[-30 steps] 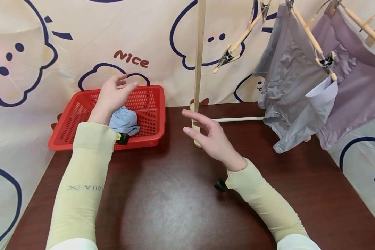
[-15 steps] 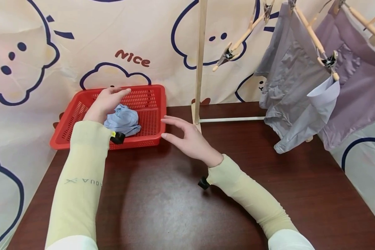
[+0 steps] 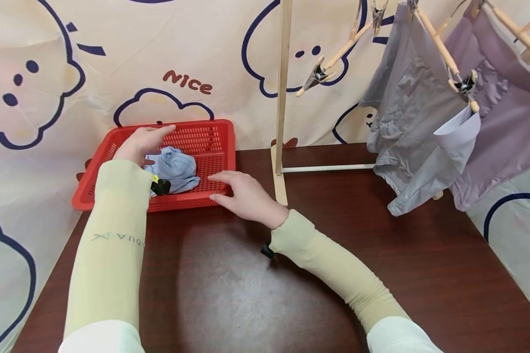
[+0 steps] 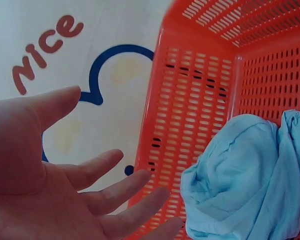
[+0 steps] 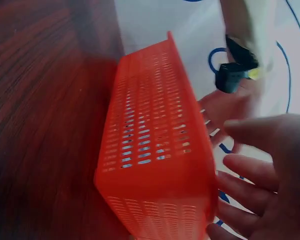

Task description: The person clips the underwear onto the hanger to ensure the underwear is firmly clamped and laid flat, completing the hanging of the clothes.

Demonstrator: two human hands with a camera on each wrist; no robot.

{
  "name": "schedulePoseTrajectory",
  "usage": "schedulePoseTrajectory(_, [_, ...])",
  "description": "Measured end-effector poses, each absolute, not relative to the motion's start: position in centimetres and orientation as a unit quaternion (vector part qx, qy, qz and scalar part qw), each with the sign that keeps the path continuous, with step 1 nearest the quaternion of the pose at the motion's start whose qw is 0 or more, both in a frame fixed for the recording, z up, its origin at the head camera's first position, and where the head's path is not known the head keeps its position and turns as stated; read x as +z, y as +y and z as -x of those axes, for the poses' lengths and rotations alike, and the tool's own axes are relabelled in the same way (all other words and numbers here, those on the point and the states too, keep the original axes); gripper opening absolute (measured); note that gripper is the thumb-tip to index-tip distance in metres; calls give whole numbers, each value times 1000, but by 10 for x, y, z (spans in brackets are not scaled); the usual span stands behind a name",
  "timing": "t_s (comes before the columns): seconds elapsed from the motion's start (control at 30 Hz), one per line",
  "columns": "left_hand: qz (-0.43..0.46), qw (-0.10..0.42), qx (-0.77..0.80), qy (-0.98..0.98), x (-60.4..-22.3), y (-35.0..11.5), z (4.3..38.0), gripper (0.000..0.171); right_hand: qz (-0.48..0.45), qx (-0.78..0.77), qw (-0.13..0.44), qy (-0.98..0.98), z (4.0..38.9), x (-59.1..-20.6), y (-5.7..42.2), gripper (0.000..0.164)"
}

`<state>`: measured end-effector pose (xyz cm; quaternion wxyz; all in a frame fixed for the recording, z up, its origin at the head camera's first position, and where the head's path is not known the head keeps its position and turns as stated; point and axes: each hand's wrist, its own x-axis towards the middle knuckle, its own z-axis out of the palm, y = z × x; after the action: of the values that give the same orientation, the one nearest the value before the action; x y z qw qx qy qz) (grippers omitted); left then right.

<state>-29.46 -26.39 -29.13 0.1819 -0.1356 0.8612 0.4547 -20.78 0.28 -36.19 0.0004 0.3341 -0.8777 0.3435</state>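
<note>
A crumpled light blue cloth garment [image 3: 176, 166] lies in the red perforated plastic basket [image 3: 225, 135] at the back left of the table. Over the basket's left part is my left hand [image 3: 139, 143], fingers spread and nothing in them. In the left wrist view that hand [image 4: 85, 185] is left of the blue garment [image 4: 240, 175], apart from it. My right hand [image 3: 249, 198] reaches the basket's front right corner, thumb and fingers parted and relaxed. The right wrist view has the right hand [image 5: 260, 185] beside the basket's rim [image 5: 202, 135], holding nothing.
Right of the basket stands a wooden rack post [image 3: 282, 98] with a white bottom rod [image 3: 331, 168]. Grey shorts [image 3: 417, 103] and a mauve garment [image 3: 508, 117] hang from clip hangers at the right. A bare clip hanger [image 3: 342, 51] hangs nearer the post. Behind is a cartoon-printed sheet [image 3: 159, 44].
My left hand has come down and slightly left over the basket. My right hand has moved left and down from beside the post to the basket's front right corner. The garment stays put.
</note>
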Motion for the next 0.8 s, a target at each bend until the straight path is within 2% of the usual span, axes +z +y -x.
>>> schedulePoseTrajectory(0.23, [120,194,395,890,-303,-268,299,93,-348,269,34,-897,209,-370,-4,26])
schedulePoseTrajectory(0.5, [124,234,383,885,-314,-267,300,89,-352,264,31,-897,209,-369,-4,26])
schedulePoseTrajectory(0.67, [95,280,367,882,-315,-267,302,83,-351,266,31,-897,210,-369,-4,26])
schedulePoseTrajectory(0.8, [78,298,353,884,-316,-267,303,79,-347,265,27,-899,210,-369,-3,27])
